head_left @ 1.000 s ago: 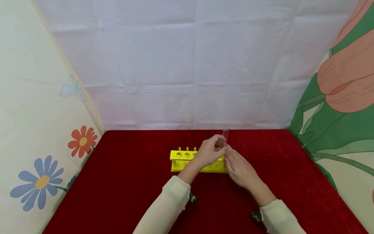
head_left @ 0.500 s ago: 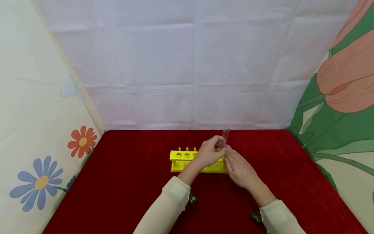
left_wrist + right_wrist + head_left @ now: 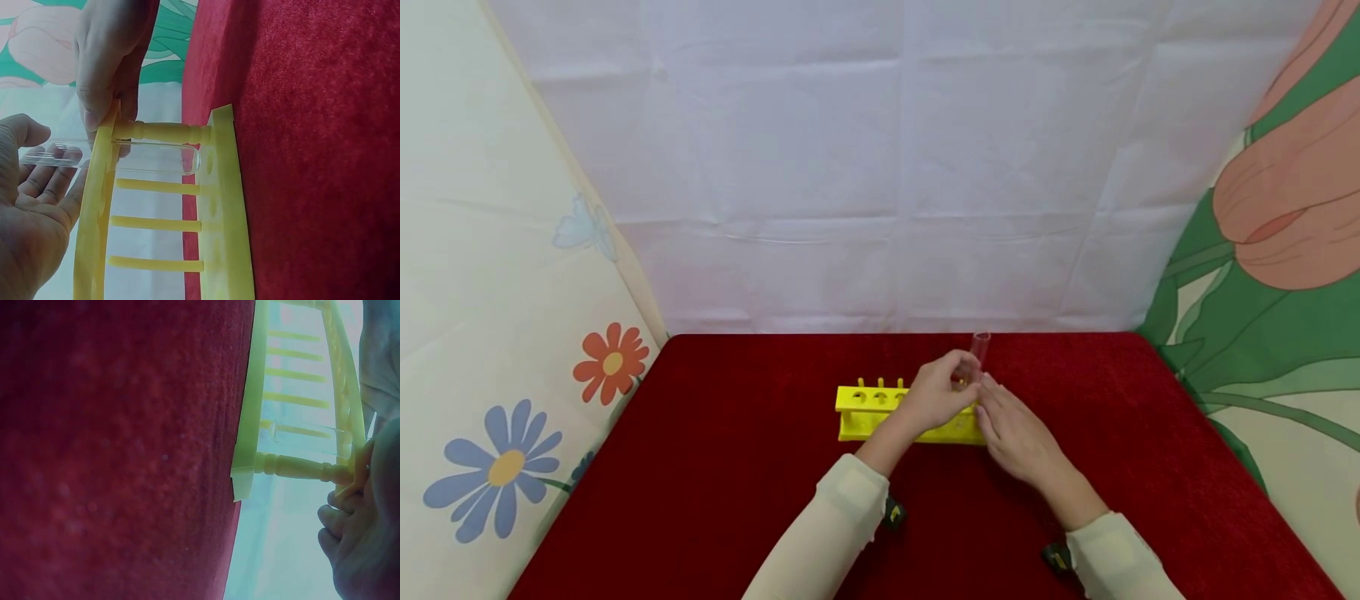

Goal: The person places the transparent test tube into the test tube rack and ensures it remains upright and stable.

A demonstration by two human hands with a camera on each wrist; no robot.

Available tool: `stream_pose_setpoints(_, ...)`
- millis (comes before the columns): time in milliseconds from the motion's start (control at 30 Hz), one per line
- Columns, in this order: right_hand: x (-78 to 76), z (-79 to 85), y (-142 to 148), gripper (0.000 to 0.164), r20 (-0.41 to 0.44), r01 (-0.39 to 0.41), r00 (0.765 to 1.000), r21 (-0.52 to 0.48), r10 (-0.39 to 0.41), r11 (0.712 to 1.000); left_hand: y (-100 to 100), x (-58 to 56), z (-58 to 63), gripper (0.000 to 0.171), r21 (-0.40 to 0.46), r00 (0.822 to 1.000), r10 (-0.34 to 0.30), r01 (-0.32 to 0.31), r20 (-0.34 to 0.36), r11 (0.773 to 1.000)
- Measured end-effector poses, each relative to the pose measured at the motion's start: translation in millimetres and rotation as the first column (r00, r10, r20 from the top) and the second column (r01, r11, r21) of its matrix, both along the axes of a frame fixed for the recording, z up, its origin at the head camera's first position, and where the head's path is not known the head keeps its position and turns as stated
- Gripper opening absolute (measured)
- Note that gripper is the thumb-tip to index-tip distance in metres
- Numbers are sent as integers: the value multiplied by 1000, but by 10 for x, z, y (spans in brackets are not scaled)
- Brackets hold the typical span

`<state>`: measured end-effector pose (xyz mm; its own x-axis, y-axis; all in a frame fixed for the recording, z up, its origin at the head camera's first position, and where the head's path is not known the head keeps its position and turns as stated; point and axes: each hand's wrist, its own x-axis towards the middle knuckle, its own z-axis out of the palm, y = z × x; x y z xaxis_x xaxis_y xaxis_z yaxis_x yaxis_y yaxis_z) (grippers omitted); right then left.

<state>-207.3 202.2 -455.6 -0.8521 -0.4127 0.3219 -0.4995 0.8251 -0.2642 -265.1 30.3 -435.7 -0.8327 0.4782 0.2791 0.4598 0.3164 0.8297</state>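
Note:
A yellow test tube rack (image 3: 861,423) stands upright on the red cloth. Through a hole near its right end runs a clear glass test tube (image 3: 981,348), its open top rising above the hands. My left hand (image 3: 936,390) holds the tube above the rack, thumb on one side and fingers on the other, as the left wrist view also shows at the hand (image 3: 31,219). The rounded bottom of the tube (image 3: 190,159) hangs just short of the base plate. My right hand (image 3: 1018,433) grips the right end of the rack's top plate; its fingers (image 3: 337,522) curl under that end in the right wrist view.
Red cloth (image 3: 737,483) covers the table. Behind it hangs a white cloth backdrop (image 3: 790,167), with flower-printed panels at both sides. Small pegs (image 3: 881,382) stick up along the rack's back. Dark devices (image 3: 894,511) sit at both wrists.
The test tube has sunk slightly lower into the rack, and my left hand has come down a little with it. My right hand keeps its place on the rack end.

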Motion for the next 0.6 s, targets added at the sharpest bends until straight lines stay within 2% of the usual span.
stream_pose_setpoints(600, 2, -4, -6, 43, -2, 0, 1000, -5, 0, 1000, 0, 3, -41, 26, -22, 1000, 7, -7, -26, 1000)
